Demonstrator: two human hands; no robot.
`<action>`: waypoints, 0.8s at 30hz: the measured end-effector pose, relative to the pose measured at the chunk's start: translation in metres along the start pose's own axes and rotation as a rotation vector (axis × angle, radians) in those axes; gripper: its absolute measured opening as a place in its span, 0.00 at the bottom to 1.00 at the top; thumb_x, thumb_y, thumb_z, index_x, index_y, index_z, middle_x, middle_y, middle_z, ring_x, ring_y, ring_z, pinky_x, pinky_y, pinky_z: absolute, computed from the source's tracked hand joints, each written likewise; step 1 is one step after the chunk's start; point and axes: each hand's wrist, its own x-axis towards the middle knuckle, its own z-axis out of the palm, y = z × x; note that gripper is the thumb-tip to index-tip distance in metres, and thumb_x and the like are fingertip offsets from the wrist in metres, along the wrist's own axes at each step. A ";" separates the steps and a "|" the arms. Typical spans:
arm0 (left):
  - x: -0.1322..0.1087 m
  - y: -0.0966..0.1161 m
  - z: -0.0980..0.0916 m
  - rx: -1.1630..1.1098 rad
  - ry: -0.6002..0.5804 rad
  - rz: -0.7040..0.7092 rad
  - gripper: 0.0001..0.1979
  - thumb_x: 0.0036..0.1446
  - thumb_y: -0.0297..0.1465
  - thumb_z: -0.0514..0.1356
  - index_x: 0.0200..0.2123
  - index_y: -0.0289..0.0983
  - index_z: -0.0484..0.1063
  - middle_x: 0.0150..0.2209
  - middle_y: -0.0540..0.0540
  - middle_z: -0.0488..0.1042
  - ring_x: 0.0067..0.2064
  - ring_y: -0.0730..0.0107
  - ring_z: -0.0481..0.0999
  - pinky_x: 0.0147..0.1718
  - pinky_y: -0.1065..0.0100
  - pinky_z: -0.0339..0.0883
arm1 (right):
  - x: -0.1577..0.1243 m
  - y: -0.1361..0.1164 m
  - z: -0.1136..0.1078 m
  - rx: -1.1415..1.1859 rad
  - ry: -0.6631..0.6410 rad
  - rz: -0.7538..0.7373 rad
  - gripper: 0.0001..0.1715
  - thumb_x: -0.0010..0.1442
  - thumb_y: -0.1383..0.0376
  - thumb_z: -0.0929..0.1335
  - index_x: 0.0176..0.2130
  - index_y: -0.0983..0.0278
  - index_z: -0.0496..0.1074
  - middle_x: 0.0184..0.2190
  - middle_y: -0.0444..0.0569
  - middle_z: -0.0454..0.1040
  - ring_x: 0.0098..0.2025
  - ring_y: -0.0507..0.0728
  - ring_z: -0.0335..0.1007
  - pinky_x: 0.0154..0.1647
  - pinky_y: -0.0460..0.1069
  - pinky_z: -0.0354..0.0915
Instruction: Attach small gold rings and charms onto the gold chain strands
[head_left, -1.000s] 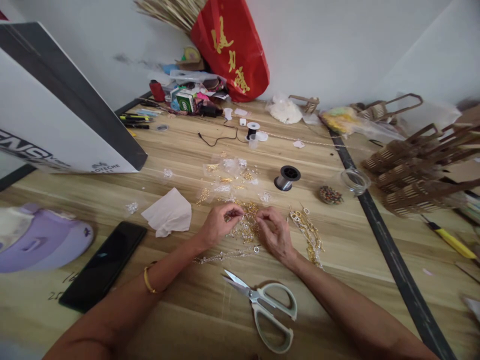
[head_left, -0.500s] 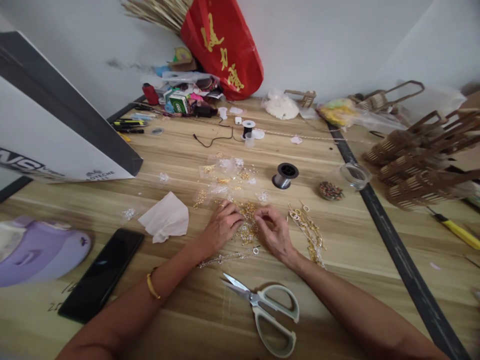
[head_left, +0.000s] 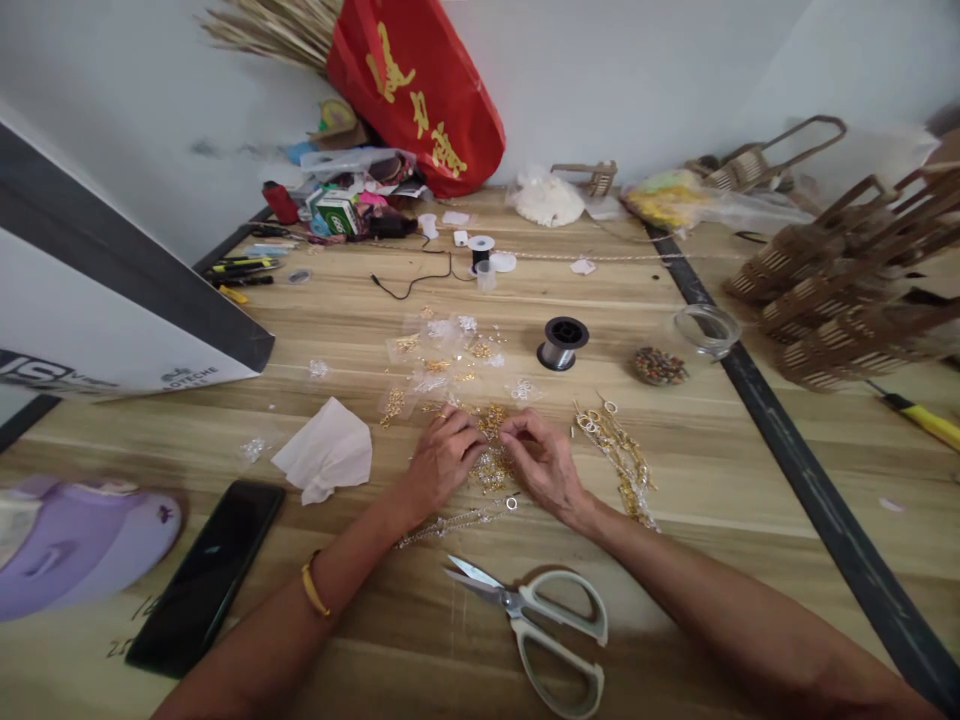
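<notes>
Hands over gold findings pile [head_left: 491,450] on table [head_left: 675,560].
Left hand [head_left: 442,462] and right hand [head_left: 544,465] curled, fingertips pinching small tangled glittering pieces.

On the table [head_left: 420,640], take the pile of small metal findings [head_left: 491,445] as centre. The left hand [head_left: 442,462] lies just left of it, the right hand [head_left: 546,465] just right. Scissors [head_left: 536,620] lie nearer the person; a wire spool [head_left: 561,343] lies behind and right. A tissue [head_left: 324,450] and phone [head_left: 206,575] lie left; linked chains [head_left: 619,455] lie right.
</notes>
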 end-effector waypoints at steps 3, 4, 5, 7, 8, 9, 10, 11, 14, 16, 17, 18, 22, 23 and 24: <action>0.001 0.001 0.001 0.042 -0.006 0.007 0.08 0.59 0.27 0.55 0.31 0.36 0.73 0.33 0.44 0.71 0.41 0.63 0.67 0.47 0.59 0.61 | 0.000 0.002 0.001 0.004 0.005 -0.003 0.05 0.61 0.65 0.64 0.34 0.64 0.69 0.30 0.47 0.69 0.33 0.53 0.66 0.33 0.48 0.64; 0.001 0.002 0.001 0.041 -0.002 0.009 0.07 0.58 0.27 0.55 0.31 0.36 0.73 0.33 0.45 0.71 0.40 0.63 0.67 0.47 0.59 0.61 | -0.001 0.002 0.001 0.002 0.006 -0.005 0.05 0.61 0.66 0.64 0.34 0.64 0.69 0.30 0.47 0.69 0.33 0.53 0.66 0.33 0.48 0.64; 0.001 0.002 0.001 0.029 0.008 0.008 0.07 0.58 0.27 0.55 0.31 0.36 0.73 0.32 0.45 0.71 0.40 0.64 0.67 0.46 0.59 0.62 | -0.001 0.002 0.001 0.002 0.008 -0.007 0.05 0.61 0.66 0.64 0.34 0.64 0.69 0.30 0.46 0.69 0.33 0.53 0.66 0.33 0.48 0.64; 0.002 0.004 -0.001 -0.032 0.050 -0.015 0.06 0.57 0.27 0.56 0.30 0.36 0.73 0.32 0.45 0.71 0.39 0.65 0.68 0.46 0.60 0.62 | -0.001 0.003 0.001 0.003 0.008 -0.008 0.05 0.61 0.66 0.64 0.34 0.64 0.69 0.29 0.46 0.69 0.33 0.53 0.66 0.33 0.48 0.64; 0.003 0.005 -0.003 -0.079 0.084 -0.042 0.06 0.57 0.27 0.57 0.30 0.36 0.73 0.31 0.45 0.72 0.38 0.65 0.69 0.45 0.61 0.62 | 0.000 0.002 0.001 0.005 0.007 -0.009 0.05 0.61 0.65 0.64 0.34 0.64 0.69 0.29 0.46 0.68 0.32 0.53 0.65 0.33 0.48 0.64; 0.003 0.006 -0.005 -0.136 0.116 -0.082 0.05 0.56 0.28 0.57 0.29 0.36 0.73 0.31 0.45 0.72 0.37 0.66 0.70 0.44 0.61 0.63 | 0.000 0.002 0.001 0.007 0.007 -0.009 0.05 0.61 0.65 0.64 0.34 0.64 0.69 0.29 0.46 0.68 0.32 0.53 0.65 0.32 0.47 0.64; 0.004 0.007 -0.008 -0.201 0.146 -0.135 0.05 0.55 0.28 0.58 0.28 0.36 0.72 0.30 0.46 0.72 0.36 0.66 0.70 0.43 0.62 0.63 | 0.000 0.002 0.000 0.009 0.008 -0.010 0.05 0.61 0.65 0.64 0.34 0.64 0.69 0.29 0.46 0.68 0.32 0.53 0.65 0.32 0.47 0.64; 0.004 0.008 -0.011 -0.278 0.165 -0.199 0.04 0.53 0.29 0.60 0.27 0.36 0.72 0.29 0.46 0.73 0.36 0.66 0.71 0.41 0.64 0.64 | 0.000 0.001 0.000 0.011 0.008 -0.014 0.05 0.61 0.65 0.64 0.34 0.64 0.69 0.28 0.46 0.68 0.31 0.53 0.65 0.31 0.47 0.63; 0.005 0.009 -0.018 -0.607 0.128 -0.453 0.06 0.50 0.32 0.62 0.27 0.35 0.73 0.27 0.48 0.74 0.31 0.70 0.71 0.33 0.69 0.65 | 0.001 -0.002 -0.002 0.001 0.006 -0.049 0.05 0.61 0.66 0.64 0.33 0.64 0.68 0.29 0.46 0.68 0.31 0.53 0.65 0.32 0.48 0.63; 0.004 0.009 -0.021 -0.797 0.095 -0.562 0.07 0.48 0.33 0.63 0.27 0.34 0.73 0.25 0.49 0.74 0.28 0.72 0.71 0.31 0.71 0.65 | 0.000 -0.004 -0.003 -0.015 -0.011 -0.097 0.05 0.61 0.67 0.64 0.34 0.64 0.68 0.29 0.47 0.69 0.32 0.53 0.65 0.34 0.49 0.63; 0.003 0.008 -0.021 -0.871 0.084 -0.588 0.08 0.46 0.34 0.64 0.26 0.34 0.73 0.24 0.50 0.74 0.27 0.73 0.71 0.31 0.71 0.65 | 0.000 -0.006 -0.004 -0.024 -0.023 -0.125 0.05 0.62 0.67 0.63 0.34 0.63 0.68 0.29 0.47 0.69 0.33 0.54 0.65 0.35 0.49 0.63; 0.003 0.008 -0.021 -0.930 0.075 -0.598 0.09 0.45 0.34 0.65 0.25 0.34 0.73 0.23 0.50 0.74 0.27 0.73 0.70 0.31 0.71 0.65 | -0.001 -0.007 -0.005 -0.032 -0.035 -0.154 0.05 0.62 0.67 0.63 0.35 0.63 0.68 0.30 0.47 0.69 0.34 0.54 0.66 0.36 0.50 0.64; 0.000 0.006 -0.017 -1.080 0.045 -0.597 0.09 0.42 0.34 0.67 0.24 0.34 0.74 0.21 0.51 0.73 0.26 0.74 0.70 0.32 0.70 0.65 | -0.003 -0.011 -0.007 -0.053 -0.075 -0.253 0.04 0.62 0.69 0.63 0.37 0.62 0.67 0.31 0.49 0.70 0.36 0.55 0.66 0.38 0.51 0.65; -0.001 0.005 -0.016 -1.105 0.034 -0.598 0.09 0.42 0.34 0.67 0.25 0.34 0.74 0.21 0.51 0.73 0.26 0.74 0.70 0.32 0.70 0.65 | -0.003 -0.011 -0.007 -0.058 -0.083 -0.271 0.04 0.62 0.69 0.63 0.37 0.62 0.67 0.32 0.49 0.70 0.36 0.56 0.66 0.38 0.52 0.65; -0.002 0.005 -0.015 -1.128 0.024 -0.602 0.09 0.41 0.34 0.67 0.25 0.34 0.75 0.22 0.51 0.74 0.26 0.74 0.71 0.32 0.70 0.65 | -0.004 -0.012 -0.007 -0.063 -0.089 -0.283 0.05 0.61 0.70 0.63 0.38 0.62 0.67 0.32 0.49 0.70 0.37 0.56 0.66 0.39 0.52 0.65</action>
